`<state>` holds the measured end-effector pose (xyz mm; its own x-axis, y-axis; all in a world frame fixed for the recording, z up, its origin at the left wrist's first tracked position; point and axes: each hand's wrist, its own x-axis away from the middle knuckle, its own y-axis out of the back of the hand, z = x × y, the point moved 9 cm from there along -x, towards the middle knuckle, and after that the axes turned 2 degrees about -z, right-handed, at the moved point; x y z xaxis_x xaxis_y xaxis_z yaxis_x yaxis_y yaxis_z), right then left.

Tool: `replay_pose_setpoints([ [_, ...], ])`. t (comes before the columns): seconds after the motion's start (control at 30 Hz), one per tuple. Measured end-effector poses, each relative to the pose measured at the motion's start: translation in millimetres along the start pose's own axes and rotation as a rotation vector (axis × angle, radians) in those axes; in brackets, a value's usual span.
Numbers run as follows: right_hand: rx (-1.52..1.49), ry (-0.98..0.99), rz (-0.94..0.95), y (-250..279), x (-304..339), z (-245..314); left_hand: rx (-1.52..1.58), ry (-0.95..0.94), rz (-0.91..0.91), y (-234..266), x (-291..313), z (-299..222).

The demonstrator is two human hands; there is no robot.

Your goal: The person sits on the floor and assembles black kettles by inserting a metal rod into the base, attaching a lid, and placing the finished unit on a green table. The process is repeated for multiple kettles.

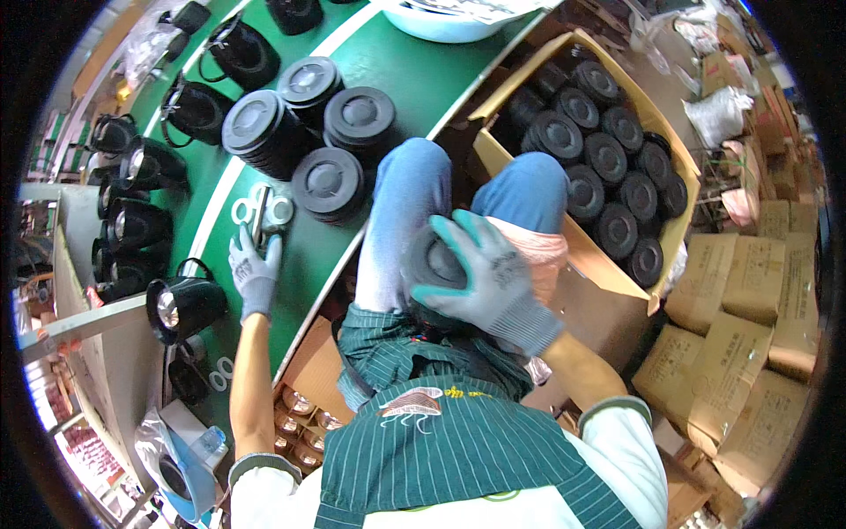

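My left hand (255, 275), in a grey glove with teal fingertips, reaches onto the green table (291, 238). Its fingers are apart, on either side of the lower end of a slim metal piece (261, 212). White rings (242, 210) lie around that piece. Over my lap, my gloved right hand (485, 278) is closed around a round black lid (434, 257), thumb and fingers spread over its edge. The palm hides part of the lid, and I cannot tell whether it is a single one. Stacks of similar black lids (327, 182) stand beyond my left hand.
An open carton (577, 242) of black lids stands to the right of my knees. Black pots with handles (189, 304) line the table's left side. A pale blue basin (445, 25) sits at the far end. Closed cartons (736, 353) are piled at right.
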<state>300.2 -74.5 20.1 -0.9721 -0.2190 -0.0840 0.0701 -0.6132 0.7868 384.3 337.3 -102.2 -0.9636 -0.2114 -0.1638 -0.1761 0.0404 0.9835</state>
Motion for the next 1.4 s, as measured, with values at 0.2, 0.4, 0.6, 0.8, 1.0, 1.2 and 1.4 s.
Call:
replay_pose_setpoints([
  [0.2, -1.131, -0.206, -0.382, -20, -3, -60, 1.012, 0.131, 0.154, 48, 15, -30],
  [0.4, -1.641, -0.430, -0.282, -37, -3, -56, 0.864, -0.786, 0.523, 156, 41, -243],
  [0.6, -1.504, -0.413, -0.215, -18, -24, -62, 0.317, -0.799, 0.677, 164, 72, -292],
  [0.8, -1.648, -0.212, 0.433, -59, -83, -44, -0.084, -0.517, 0.582, 176, 131, -325],
  [1.0, -1.457, -0.149, 0.311, -74, -87, -56, -0.013, -0.451, 0.385, 166, 134, -317],
  [1.2, -1.778, -0.290, 0.153, -47, -23, -63, 0.677, -0.414, 0.539, 162, 67, -280],
  [1.4, -1.767, 0.116, -0.116, -18, 4, -56, 0.831, -0.814, 0.681, 120, 35, -277],
])
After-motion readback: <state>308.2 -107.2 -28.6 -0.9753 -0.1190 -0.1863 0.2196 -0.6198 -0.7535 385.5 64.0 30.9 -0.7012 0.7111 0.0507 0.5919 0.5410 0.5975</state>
